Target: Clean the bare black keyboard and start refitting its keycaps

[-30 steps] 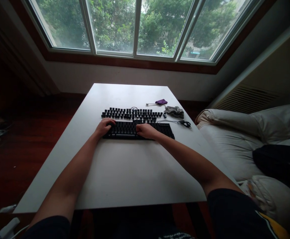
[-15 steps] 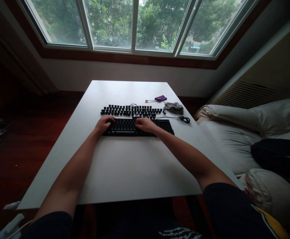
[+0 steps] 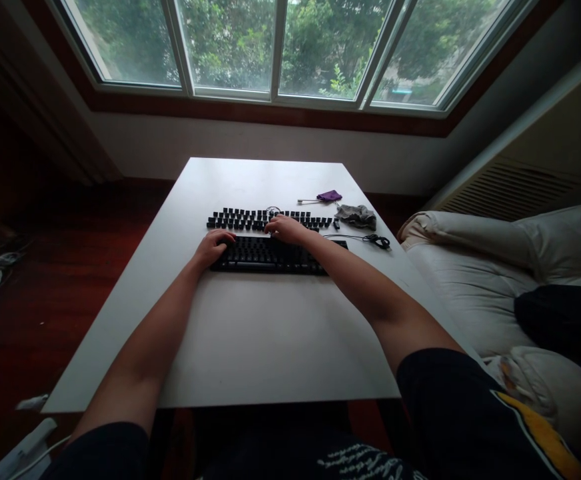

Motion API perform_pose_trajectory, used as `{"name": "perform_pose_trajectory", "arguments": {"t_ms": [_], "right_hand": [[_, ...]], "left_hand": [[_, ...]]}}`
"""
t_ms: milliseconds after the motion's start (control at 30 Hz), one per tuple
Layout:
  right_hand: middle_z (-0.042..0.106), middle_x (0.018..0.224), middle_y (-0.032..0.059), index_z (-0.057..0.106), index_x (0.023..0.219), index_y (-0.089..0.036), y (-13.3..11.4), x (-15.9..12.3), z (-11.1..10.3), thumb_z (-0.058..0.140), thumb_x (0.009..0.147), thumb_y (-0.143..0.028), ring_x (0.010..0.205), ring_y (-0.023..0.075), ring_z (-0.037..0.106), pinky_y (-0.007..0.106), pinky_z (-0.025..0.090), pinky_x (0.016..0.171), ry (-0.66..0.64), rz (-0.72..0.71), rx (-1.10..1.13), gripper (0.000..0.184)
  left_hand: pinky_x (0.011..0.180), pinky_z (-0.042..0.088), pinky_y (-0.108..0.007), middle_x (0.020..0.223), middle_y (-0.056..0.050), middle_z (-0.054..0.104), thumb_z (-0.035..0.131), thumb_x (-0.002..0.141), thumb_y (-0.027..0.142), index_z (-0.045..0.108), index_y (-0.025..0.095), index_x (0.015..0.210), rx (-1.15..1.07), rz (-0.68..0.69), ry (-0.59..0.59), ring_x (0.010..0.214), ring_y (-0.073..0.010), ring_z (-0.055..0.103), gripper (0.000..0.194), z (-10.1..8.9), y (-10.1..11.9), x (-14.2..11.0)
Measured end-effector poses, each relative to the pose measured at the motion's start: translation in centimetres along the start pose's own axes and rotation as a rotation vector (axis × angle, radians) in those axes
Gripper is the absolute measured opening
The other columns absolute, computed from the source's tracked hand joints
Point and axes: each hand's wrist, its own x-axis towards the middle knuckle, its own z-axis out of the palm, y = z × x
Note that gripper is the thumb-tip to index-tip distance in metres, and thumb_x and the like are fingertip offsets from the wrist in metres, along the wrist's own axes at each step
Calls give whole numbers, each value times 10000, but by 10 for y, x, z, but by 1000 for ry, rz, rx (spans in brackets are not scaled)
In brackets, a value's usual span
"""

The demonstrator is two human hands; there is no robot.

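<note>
A black keyboard (image 3: 270,267) lies across the white table, long side toward me. My left hand (image 3: 213,247) rests at its upper left corner, fingers curled over the edge and holding it. Just beyond the keyboard, loose black keycaps (image 3: 240,219) stand in several rows. My right hand (image 3: 286,229) is over the nearer rows, its fingers bent down and pinched at a keycap near the middle. That keycap is mostly hidden by the fingertips. My right forearm covers part of the keyboard's right side.
Right of the keycaps lie a grey cloth (image 3: 357,216), a purple pouch (image 3: 329,195), a thin stick (image 3: 309,201) and a coiled black cable (image 3: 376,241). A pale sofa (image 3: 463,267) adjoins the white table (image 3: 280,333) on the right. A window (image 3: 270,53) is ahead.
My right hand has lifted off the keyboard and moved forward to the loose keycaps. My left hand stays at the keyboard's left end. The view has shifted slightly.
</note>
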Motion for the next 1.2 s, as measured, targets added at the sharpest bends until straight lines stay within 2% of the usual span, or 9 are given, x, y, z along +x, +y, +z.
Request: {"name": "perform_pose_trajectory", "arguments": {"t_ms": [133,267,600,867,1100,1200], "right_hand": [[725,1063,95,780,1052,-204,6,8,3,652,847,-74,1063,260,563,316,398,888,-41,-38,-27,274],[728,1077,98,777,1039,-199,9,9,7,655,888,-129,1051,250,571,308,395,882,4,-17,-12,207],[735,1100,97,771,1087,-201,8,7,14,626,904,-144,1028,245,577,318,396,889,67,68,-38,240],[732,1079,112,760,1093,-195,-1,5,11,679,909,-282,1013,254,592,316,391,842,76,130,-34,219],[736,996,76,752,1017,-193,-3,10,12,692,875,-221,966,229,598,301,396,836,81,184,29,157],[726,994,83,735,1066,-173,-5,9,12,679,871,-190,981,232,586,311,402,874,121,192,69,203]], "left_hand": [[1189,377,-467,1179,3,746,500,712,117,751,254,916,-2,10,-1,1250,-252,575,351,1,-4,0],[1181,385,-470,1163,1,750,505,702,117,752,254,909,-8,7,1,1241,-256,578,350,1,-4,0],[1187,383,-473,1169,3,748,503,700,117,747,255,900,3,-17,-11,1248,-256,575,345,-1,0,2],[1191,380,-463,1174,5,748,497,697,124,749,250,896,2,-23,-11,1241,-251,580,345,0,3,3],[1186,383,-469,1169,1,750,500,695,117,748,254,893,-7,-8,-4,1242,-254,580,346,0,4,3],[1186,382,-478,1167,-2,751,502,691,117,749,253,893,-12,-7,-8,1233,-258,588,347,-1,5,3]]}}
